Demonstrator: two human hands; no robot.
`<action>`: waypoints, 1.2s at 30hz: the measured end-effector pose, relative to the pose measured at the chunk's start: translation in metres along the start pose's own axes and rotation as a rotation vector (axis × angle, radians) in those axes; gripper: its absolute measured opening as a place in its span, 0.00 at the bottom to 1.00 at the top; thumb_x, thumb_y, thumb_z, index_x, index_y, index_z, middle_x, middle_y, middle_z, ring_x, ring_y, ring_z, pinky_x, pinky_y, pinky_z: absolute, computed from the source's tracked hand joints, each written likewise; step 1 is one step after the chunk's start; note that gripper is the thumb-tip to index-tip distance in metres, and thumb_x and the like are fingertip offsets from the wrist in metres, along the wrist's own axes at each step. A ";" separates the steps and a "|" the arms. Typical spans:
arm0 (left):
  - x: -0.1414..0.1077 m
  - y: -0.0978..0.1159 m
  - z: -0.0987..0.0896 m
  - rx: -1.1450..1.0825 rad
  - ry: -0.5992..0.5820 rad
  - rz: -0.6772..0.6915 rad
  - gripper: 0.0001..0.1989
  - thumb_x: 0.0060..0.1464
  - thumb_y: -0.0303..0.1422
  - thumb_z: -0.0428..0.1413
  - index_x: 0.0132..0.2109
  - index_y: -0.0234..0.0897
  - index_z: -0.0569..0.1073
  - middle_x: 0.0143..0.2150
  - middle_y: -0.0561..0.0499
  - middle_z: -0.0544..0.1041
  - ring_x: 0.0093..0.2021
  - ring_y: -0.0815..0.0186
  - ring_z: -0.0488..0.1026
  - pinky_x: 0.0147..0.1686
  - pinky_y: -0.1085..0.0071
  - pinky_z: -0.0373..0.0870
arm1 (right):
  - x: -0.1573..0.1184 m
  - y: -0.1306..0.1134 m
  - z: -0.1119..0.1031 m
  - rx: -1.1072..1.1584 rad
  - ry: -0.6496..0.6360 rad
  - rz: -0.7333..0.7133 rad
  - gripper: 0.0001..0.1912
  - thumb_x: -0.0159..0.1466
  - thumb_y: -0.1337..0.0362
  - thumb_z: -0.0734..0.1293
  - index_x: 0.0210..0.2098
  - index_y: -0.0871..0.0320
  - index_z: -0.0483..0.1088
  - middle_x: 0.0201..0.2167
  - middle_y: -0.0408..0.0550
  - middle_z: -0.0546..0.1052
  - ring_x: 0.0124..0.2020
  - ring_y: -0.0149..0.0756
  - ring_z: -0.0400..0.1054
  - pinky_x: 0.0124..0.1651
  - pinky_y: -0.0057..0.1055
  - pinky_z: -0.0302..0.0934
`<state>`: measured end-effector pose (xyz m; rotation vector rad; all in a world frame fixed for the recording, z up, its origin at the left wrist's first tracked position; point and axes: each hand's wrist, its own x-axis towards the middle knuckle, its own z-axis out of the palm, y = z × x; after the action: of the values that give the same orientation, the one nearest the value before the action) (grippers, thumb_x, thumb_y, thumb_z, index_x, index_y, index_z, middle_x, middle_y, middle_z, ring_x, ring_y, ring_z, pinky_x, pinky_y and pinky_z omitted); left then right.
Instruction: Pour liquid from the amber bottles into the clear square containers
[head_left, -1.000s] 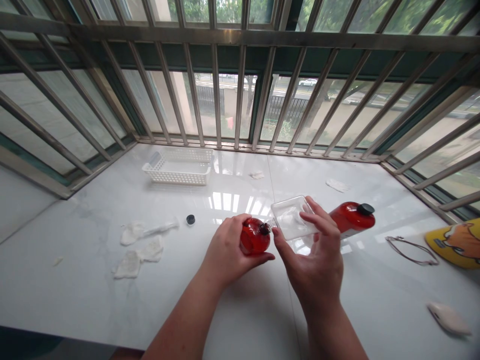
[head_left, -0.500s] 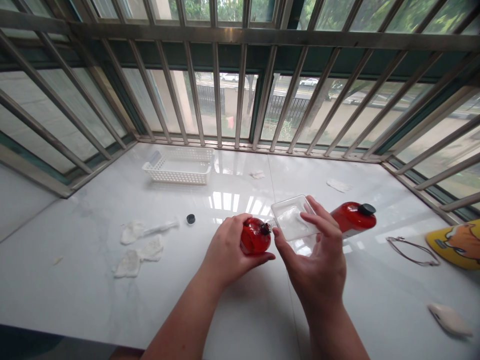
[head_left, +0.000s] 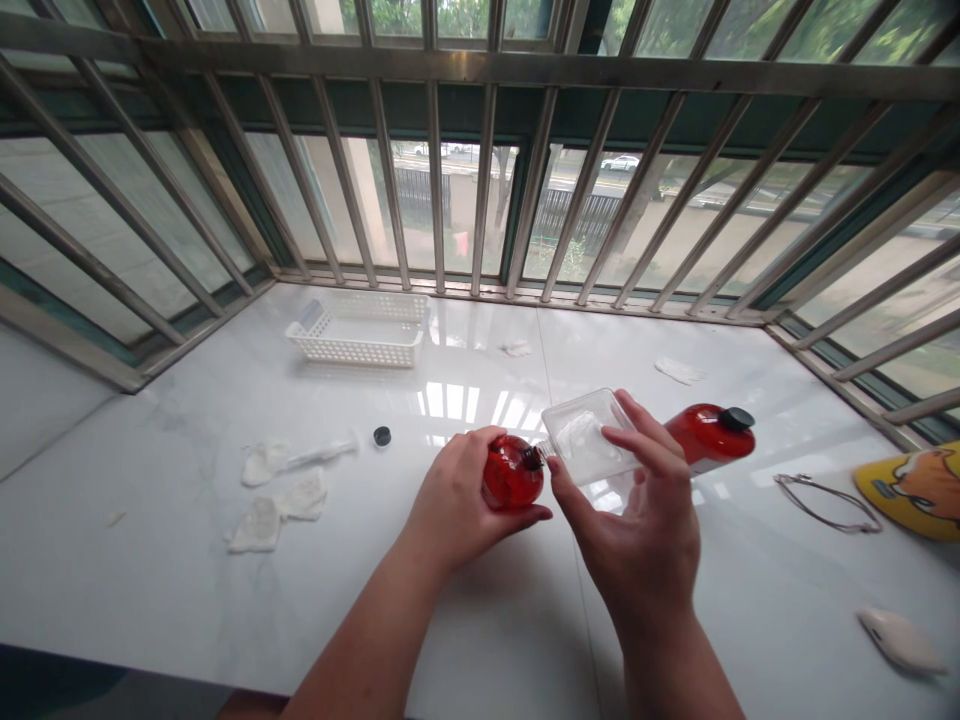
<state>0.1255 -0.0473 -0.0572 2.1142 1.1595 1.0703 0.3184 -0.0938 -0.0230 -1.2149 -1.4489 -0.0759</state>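
Note:
My left hand (head_left: 457, 500) is wrapped round an uncapped bottle of red liquid (head_left: 510, 475), its neck tilted to the right. In my right hand (head_left: 637, 490) is a clear, square-sided plastic bottle (head_left: 589, 435), tipped sideways so that its mouth meets the red bottle's neck. Whether liquid passes between the two I cannot make out. Just behind my right hand stands a second red bottle (head_left: 709, 440) with a black cap on. A loose black cap (head_left: 382, 436) lies on the white surface, left of my hands.
A white perforated basket (head_left: 360, 345) sits at the back left. Crumpled tissues (head_left: 259, 525) and a clear syringe-like tube (head_left: 319, 455) lie left. To the right are a thin cord loop (head_left: 825, 505), a yellow object (head_left: 915, 490) and a pale case (head_left: 900, 640). Metal bars (head_left: 487, 190) close off the back.
My right wrist has shifted very slightly to the right. Both hands keep hold of their bottles, and the bottle mouths stay together.

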 end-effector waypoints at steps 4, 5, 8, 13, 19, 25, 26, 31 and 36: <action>0.000 0.001 0.000 -0.008 -0.011 -0.013 0.44 0.48 0.55 0.78 0.64 0.47 0.68 0.59 0.43 0.81 0.57 0.46 0.80 0.56 0.48 0.80 | 0.000 0.002 -0.001 -0.005 0.002 -0.020 0.30 0.64 0.66 0.81 0.61 0.52 0.70 0.73 0.61 0.73 0.73 0.61 0.69 0.68 0.69 0.72; 0.000 0.001 0.000 -0.010 -0.014 -0.017 0.44 0.48 0.55 0.78 0.64 0.47 0.68 0.59 0.43 0.81 0.57 0.46 0.80 0.56 0.48 0.80 | 0.001 0.002 -0.001 -0.008 0.003 -0.025 0.30 0.64 0.66 0.81 0.61 0.52 0.70 0.72 0.61 0.73 0.73 0.61 0.69 0.67 0.68 0.72; 0.000 0.001 0.000 -0.013 -0.019 -0.030 0.44 0.48 0.55 0.78 0.64 0.46 0.68 0.59 0.42 0.81 0.57 0.45 0.80 0.56 0.47 0.80 | 0.002 0.001 0.000 -0.014 0.001 -0.033 0.28 0.65 0.65 0.81 0.61 0.51 0.70 0.72 0.61 0.73 0.73 0.61 0.70 0.66 0.68 0.73; 0.000 0.001 0.000 -0.014 -0.019 -0.039 0.45 0.48 0.55 0.78 0.64 0.46 0.68 0.59 0.42 0.81 0.58 0.44 0.79 0.57 0.46 0.80 | 0.004 0.000 -0.001 -0.028 0.003 -0.037 0.27 0.65 0.64 0.80 0.60 0.52 0.70 0.72 0.61 0.74 0.72 0.60 0.71 0.65 0.67 0.74; 0.000 0.001 0.000 -0.017 -0.023 -0.044 0.45 0.47 0.56 0.78 0.64 0.46 0.69 0.59 0.43 0.81 0.57 0.45 0.80 0.56 0.47 0.80 | 0.004 0.002 -0.004 -0.041 -0.024 -0.088 0.31 0.62 0.68 0.82 0.61 0.53 0.70 0.72 0.63 0.73 0.73 0.60 0.70 0.66 0.63 0.74; 0.000 0.001 0.001 -0.022 -0.025 -0.045 0.45 0.47 0.56 0.78 0.64 0.46 0.68 0.59 0.42 0.81 0.57 0.45 0.79 0.57 0.46 0.80 | 0.005 0.001 -0.005 -0.055 -0.025 -0.125 0.31 0.63 0.69 0.82 0.61 0.55 0.70 0.72 0.65 0.73 0.72 0.60 0.71 0.66 0.61 0.75; 0.000 0.001 0.001 -0.022 -0.024 -0.043 0.45 0.47 0.56 0.78 0.64 0.47 0.68 0.59 0.42 0.81 0.57 0.45 0.79 0.57 0.46 0.80 | 0.006 0.001 -0.005 -0.058 -0.024 -0.133 0.31 0.63 0.69 0.82 0.61 0.55 0.70 0.71 0.65 0.74 0.72 0.59 0.71 0.66 0.61 0.75; 0.000 0.001 0.002 -0.022 -0.027 -0.045 0.45 0.47 0.56 0.78 0.64 0.46 0.68 0.59 0.42 0.81 0.57 0.45 0.79 0.56 0.47 0.80 | 0.007 -0.001 -0.006 -0.075 -0.022 -0.168 0.30 0.63 0.70 0.82 0.61 0.55 0.70 0.71 0.65 0.74 0.72 0.58 0.72 0.67 0.59 0.74; 0.000 0.002 0.001 -0.019 -0.029 -0.046 0.45 0.47 0.55 0.78 0.64 0.46 0.69 0.59 0.43 0.81 0.56 0.45 0.79 0.56 0.46 0.80 | 0.009 -0.001 -0.006 -0.070 -0.030 -0.178 0.31 0.62 0.70 0.82 0.61 0.55 0.70 0.71 0.65 0.74 0.72 0.58 0.72 0.68 0.58 0.74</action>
<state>0.1273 -0.0484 -0.0561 2.0711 1.1740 1.0234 0.3239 -0.0933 -0.0135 -1.1456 -1.5891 -0.2327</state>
